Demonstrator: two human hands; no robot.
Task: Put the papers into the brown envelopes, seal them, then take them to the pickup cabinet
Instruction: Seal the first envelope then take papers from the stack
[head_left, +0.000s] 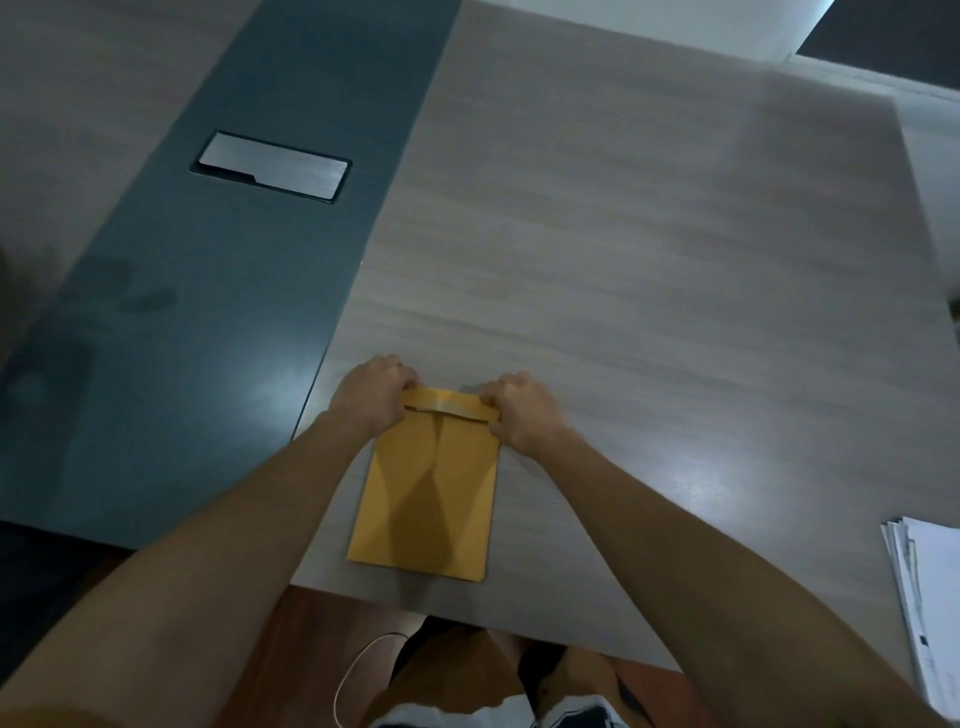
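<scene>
envelope: one brown envelope (428, 483) lies flat on the wood-grain table (649, 249), near the front edge, flap end pointing away from the person.
flap: folded over at the far end, a pale glossy strip shows along the fold, looks like adhesive or tape, not pressed fully flat yet.
left hand: left hand (371, 392) has fingers curled round the flap's left corner, gripping it.
right hand: right hand (522, 410) pinches the flap's right corner, thumb against the envelope's side edge.
contents: can't tell if paper is inside; the body lies flat with no visible bulge.
papers: a stack of white sheets (927, 613) sits at the right edge of the table, well apart from the envelope, partly out of view.
step in hand: judged as sealing, folding the flap down and closing it.
done: probably the filling of this envelope, given the flap is already being closed.
left: finish pressing the seal; the remaining stack suggests more envelopes to fill, though no spare envelopes show; delivery to the pickup cabinet not started, cabinet not in view.
other: dark panel (208, 322) with a metal hatch (272, 166) at left, untouched.
</scene>
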